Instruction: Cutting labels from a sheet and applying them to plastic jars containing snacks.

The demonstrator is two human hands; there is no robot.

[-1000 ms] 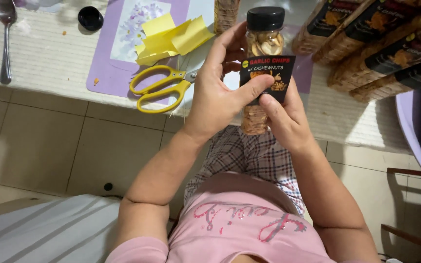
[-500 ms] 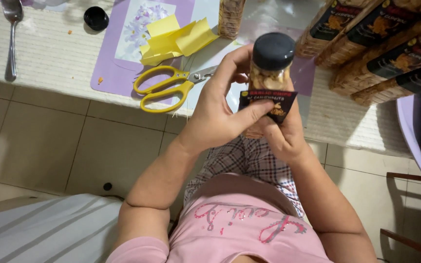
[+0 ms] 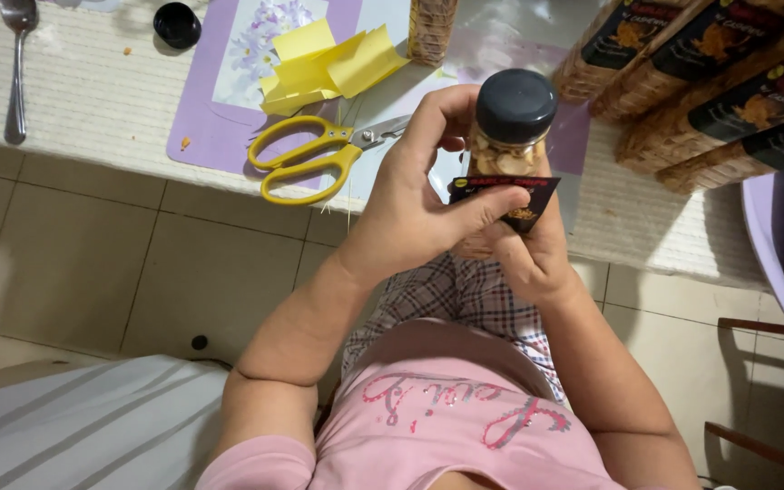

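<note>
A clear plastic jar point(image 3: 501, 159) of chips with a black lid point(image 3: 515, 105) is held over my lap, tilted so the lid faces the camera. My left hand point(image 3: 410, 209) wraps the jar's left side, its thumb pressing a black label point(image 3: 505, 198) against the front. My right hand point(image 3: 524, 254) grips the jar from below and the right, its fingers on the label's lower edge. Both hands are in front of the table edge.
Yellow scissors point(image 3: 315, 159) lie on a purple mat point(image 3: 220, 100) beside yellow paper pieces point(image 3: 328, 65). A spoon point(image 3: 16, 63) and a black lid point(image 3: 177, 24) lie on the left. Several labelled jars point(image 3: 710, 82) lie at right, another jar point(image 3: 430, 29) behind, a purple tray point(image 3: 773, 245) far right.
The jar has tipped from upright with its label facing me to lid-toward-camera. Both hands stayed on the label, pressing it against the jar.
</note>
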